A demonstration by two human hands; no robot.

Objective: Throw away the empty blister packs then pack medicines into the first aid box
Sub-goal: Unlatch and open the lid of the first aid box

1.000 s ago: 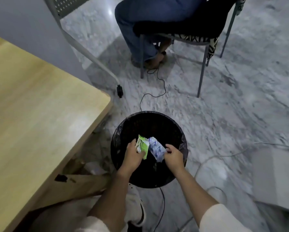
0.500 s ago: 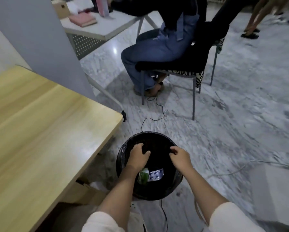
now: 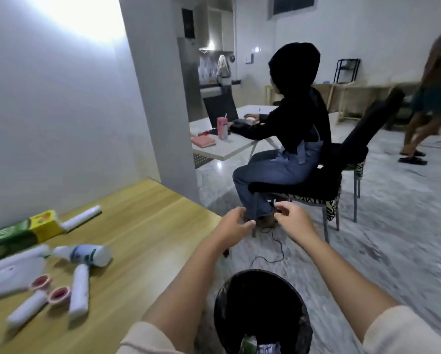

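The black bin (image 3: 301, 320) stands on the floor below my arms, with the green blister pack (image 3: 248, 344) and the blue-white blister pack (image 3: 267, 348) lying in its bottom. My left hand (image 3: 233, 224) and my right hand (image 3: 294, 221) hover in the air past the table corner, fingers apart and holding nothing. On the wooden table (image 3: 148, 246) at the left lie a green and yellow medicine box (image 3: 22, 232), a white squeeze bottle (image 3: 85, 254), several white tubes (image 3: 79, 291), a white roll (image 3: 82, 217) and a flat white item (image 3: 8, 274). The view is blurred.
A person sits on a black chair (image 3: 316, 185) at a white table (image 3: 227, 146) straight ahead. A black cable (image 3: 273, 251) runs over the marble floor toward the bin. Another person's legs (image 3: 418, 134) show at the far right. A grey partition wall (image 3: 160, 93) rises behind the wooden table.
Both blister packs dropped from my hands into the bin. My hands then rose out of it, empty, and my view swung up from the bin to the table and the room.
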